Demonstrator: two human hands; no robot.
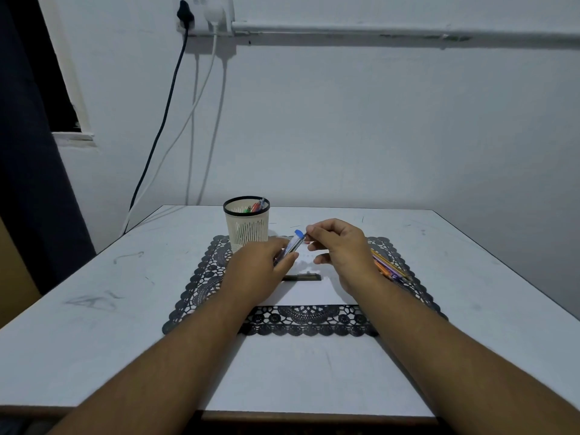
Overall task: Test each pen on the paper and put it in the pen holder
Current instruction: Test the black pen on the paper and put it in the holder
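Above the paper (309,288), left hand (260,271) grips the pen (290,246); right hand's (340,246) fingers (310,230) pinch its half-hidden tip.

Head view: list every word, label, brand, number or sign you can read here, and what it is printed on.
No text can be read.
Pen held by both hands: any barrel print is too small and blurred.
Paper: no writing can be made out.
Pen holder: no label shows.
Loose pens at right: too small to read.
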